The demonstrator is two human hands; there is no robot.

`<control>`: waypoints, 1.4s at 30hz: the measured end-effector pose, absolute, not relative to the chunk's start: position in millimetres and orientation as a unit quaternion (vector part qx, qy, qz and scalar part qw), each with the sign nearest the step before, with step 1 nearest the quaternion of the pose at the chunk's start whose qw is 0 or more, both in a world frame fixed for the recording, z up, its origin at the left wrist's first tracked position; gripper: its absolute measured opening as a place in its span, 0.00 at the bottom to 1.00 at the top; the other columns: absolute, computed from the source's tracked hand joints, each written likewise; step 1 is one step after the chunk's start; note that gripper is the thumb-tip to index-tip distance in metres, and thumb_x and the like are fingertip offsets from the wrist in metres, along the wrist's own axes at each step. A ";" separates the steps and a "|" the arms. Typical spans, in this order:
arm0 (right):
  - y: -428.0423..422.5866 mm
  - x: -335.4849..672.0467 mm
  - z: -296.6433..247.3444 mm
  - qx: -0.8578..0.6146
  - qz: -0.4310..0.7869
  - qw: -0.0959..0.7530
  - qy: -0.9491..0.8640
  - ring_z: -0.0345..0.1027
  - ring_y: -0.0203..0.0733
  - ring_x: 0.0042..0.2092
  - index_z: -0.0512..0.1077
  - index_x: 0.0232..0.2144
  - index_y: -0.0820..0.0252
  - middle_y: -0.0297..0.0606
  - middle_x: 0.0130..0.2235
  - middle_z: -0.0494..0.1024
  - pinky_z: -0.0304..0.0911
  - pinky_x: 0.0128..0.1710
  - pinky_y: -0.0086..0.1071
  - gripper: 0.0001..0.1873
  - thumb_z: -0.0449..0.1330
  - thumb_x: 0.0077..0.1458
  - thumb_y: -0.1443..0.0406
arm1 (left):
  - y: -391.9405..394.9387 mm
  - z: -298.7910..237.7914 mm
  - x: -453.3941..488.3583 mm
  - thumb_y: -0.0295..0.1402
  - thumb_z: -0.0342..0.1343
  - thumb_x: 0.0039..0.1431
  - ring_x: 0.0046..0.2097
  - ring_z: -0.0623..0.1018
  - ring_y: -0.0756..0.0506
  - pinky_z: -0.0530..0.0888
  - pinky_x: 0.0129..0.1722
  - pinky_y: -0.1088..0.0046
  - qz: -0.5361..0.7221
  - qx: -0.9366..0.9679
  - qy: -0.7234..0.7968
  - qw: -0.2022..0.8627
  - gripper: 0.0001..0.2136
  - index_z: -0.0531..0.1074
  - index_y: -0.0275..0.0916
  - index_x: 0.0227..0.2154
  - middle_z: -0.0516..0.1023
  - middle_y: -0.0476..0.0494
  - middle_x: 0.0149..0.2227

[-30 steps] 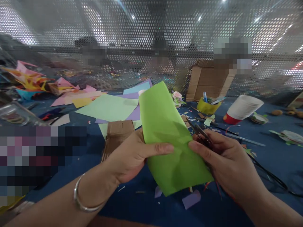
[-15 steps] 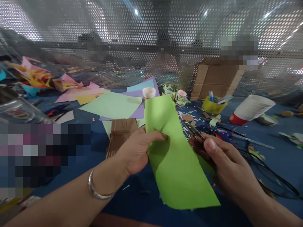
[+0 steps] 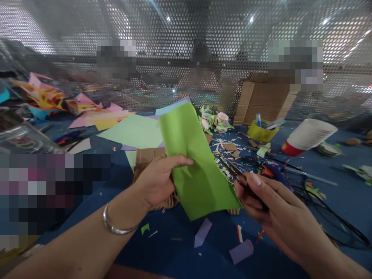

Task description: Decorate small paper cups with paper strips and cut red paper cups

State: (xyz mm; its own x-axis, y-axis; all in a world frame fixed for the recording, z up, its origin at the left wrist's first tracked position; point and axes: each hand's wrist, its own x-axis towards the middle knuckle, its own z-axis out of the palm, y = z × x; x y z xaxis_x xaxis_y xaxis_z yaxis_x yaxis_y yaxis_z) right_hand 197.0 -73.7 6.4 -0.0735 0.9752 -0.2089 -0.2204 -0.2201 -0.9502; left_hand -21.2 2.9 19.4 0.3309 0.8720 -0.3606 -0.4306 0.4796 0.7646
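My left hand (image 3: 158, 180) pinches the left edge of a bright green paper sheet (image 3: 197, 166), thumb on top, and holds it tilted above the blue table (image 3: 174, 248). A silver bangle (image 3: 114, 226) sits on that wrist. My right hand (image 3: 270, 209) is closed on a pair of dark scissors (image 3: 232, 170), whose blades point up and left at the sheet's right edge. A piece of brown corrugated cardboard (image 3: 147, 157) lies under my left hand.
Pale green, purple, pink and yellow paper sheets (image 3: 130, 131) lie at the back left. A stack of white cups (image 3: 308, 135), a yellow tape roll (image 3: 260, 131), small decorated cups (image 3: 216, 120), a cardboard box (image 3: 267, 100) and black cables (image 3: 334, 217) are on the right. Paper scraps (image 3: 241, 252) litter the front.
The green sheet has shifted up and left with my left hand and looks shorter. My right hand with the scissors has dropped slightly, off the sheet's lower right part. More scraps lie on the table.
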 end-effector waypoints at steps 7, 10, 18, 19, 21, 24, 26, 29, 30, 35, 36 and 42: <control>-77.4 199.1 5.0 -0.477 0.631 0.458 -0.405 0.40 0.32 0.26 0.76 0.26 0.60 0.28 0.23 0.56 0.37 0.23 0.30 0.27 0.67 0.55 0.42 | 0.6 18.9 -21.3 0.23 0.66 0.48 0.38 0.85 0.44 0.84 0.41 0.71 0.447 0.301 0.381 0.751 0.13 0.84 0.33 0.39 0.87 0.41 0.39; -79.1 198.7 6.8 -0.482 0.633 0.448 -0.408 0.40 0.32 0.26 0.77 0.26 0.60 0.28 0.23 0.55 0.37 0.23 0.29 0.27 0.66 0.55 0.42 | -1.1 20.1 -21.5 0.24 0.66 0.52 0.35 0.85 0.44 0.84 0.39 0.70 0.437 0.303 0.390 0.752 0.09 0.84 0.33 0.37 0.87 0.40 0.36; -81.6 197.3 11.0 -0.495 0.619 0.439 -0.423 0.42 0.30 0.25 0.76 0.26 0.62 0.29 0.23 0.58 0.37 0.21 0.28 0.28 0.67 0.55 0.42 | -2.3 22.6 -21.9 0.27 0.67 0.56 0.38 0.86 0.42 0.83 0.41 0.68 0.427 0.326 0.377 0.754 0.07 0.84 0.36 0.38 0.87 0.39 0.39; -81.1 197.6 10.6 -0.491 0.621 0.439 -0.425 0.42 0.29 0.25 0.76 0.26 0.62 0.29 0.23 0.58 0.38 0.21 0.28 0.28 0.66 0.55 0.43 | -2.0 22.4 -22.2 0.27 0.67 0.57 0.38 0.86 0.42 0.83 0.41 0.68 0.428 0.326 0.376 0.754 0.06 0.84 0.36 0.38 0.87 0.39 0.40; -80.1 198.0 10.0 -0.487 0.626 0.439 -0.423 0.42 0.29 0.24 0.76 0.25 0.62 0.28 0.23 0.57 0.37 0.21 0.27 0.27 0.66 0.56 0.43 | -1.8 21.9 -22.7 0.27 0.66 0.58 0.39 0.86 0.42 0.84 0.41 0.69 0.433 0.328 0.369 0.755 0.06 0.84 0.36 0.38 0.87 0.40 0.40; -79.1 198.2 10.1 -0.487 0.626 0.442 -0.418 0.42 0.28 0.24 0.76 0.24 0.62 0.28 0.22 0.56 0.37 0.21 0.27 0.27 0.67 0.56 0.44 | -2.5 21.2 -23.0 0.27 0.68 0.57 0.39 0.86 0.43 0.84 0.43 0.70 0.451 0.335 0.350 0.749 0.07 0.84 0.38 0.39 0.88 0.43 0.40; -79.3 198.1 10.3 -0.486 0.628 0.442 -0.418 0.42 0.28 0.24 0.75 0.24 0.62 0.28 0.22 0.56 0.38 0.21 0.27 0.27 0.67 0.56 0.44 | -3.7 21.2 -22.7 0.27 0.69 0.56 0.39 0.86 0.44 0.83 0.43 0.71 0.465 0.346 0.338 0.741 0.08 0.84 0.39 0.40 0.88 0.45 0.40; -80.6 197.8 10.2 -0.494 0.623 0.446 -0.410 0.43 0.29 0.24 0.76 0.25 0.62 0.29 0.22 0.58 0.39 0.20 0.26 0.27 0.68 0.55 0.43 | -6.2 21.8 -21.6 0.28 0.70 0.56 0.41 0.86 0.44 0.83 0.45 0.71 0.477 0.366 0.321 0.732 0.10 0.84 0.39 0.41 0.87 0.44 0.42; -81.0 197.4 10.1 -0.499 0.618 0.451 -0.407 0.44 0.29 0.24 0.76 0.25 0.62 0.29 0.22 0.59 0.39 0.20 0.26 0.27 0.68 0.54 0.43 | -7.3 22.0 -20.9 0.28 0.70 0.56 0.42 0.86 0.44 0.83 0.46 0.69 0.479 0.371 0.317 0.730 0.11 0.83 0.39 0.42 0.87 0.44 0.43; -79.7 194.7 10.4 -0.502 0.608 0.467 -0.401 0.46 0.30 0.25 0.77 0.24 0.62 0.31 0.23 0.62 0.42 0.20 0.25 0.27 0.69 0.53 0.43 | -13.8 23.1 -15.5 0.30 0.71 0.54 0.44 0.86 0.39 0.84 0.46 0.62 0.445 0.354 0.348 0.745 0.15 0.82 0.37 0.45 0.86 0.39 0.46; -79.1 194.2 10.5 -0.500 0.609 0.468 -0.400 0.47 0.29 0.24 0.76 0.24 0.62 0.31 0.23 0.63 0.43 0.20 0.25 0.27 0.69 0.52 0.43 | -15.1 23.3 -14.1 0.31 0.72 0.53 0.43 0.86 0.38 0.84 0.45 0.61 0.434 0.348 0.358 0.750 0.15 0.82 0.36 0.45 0.86 0.37 0.45; -80.0 189.7 12.1 -0.533 0.596 0.483 -0.357 0.46 0.28 0.22 0.75 0.23 0.61 0.27 0.20 0.57 0.43 0.17 0.23 0.29 0.74 0.42 0.41 | -22.7 20.3 -5.9 0.31 0.72 0.54 0.41 0.86 0.41 0.83 0.45 0.65 0.422 0.329 0.359 0.765 0.12 0.82 0.34 0.41 0.87 0.37 0.42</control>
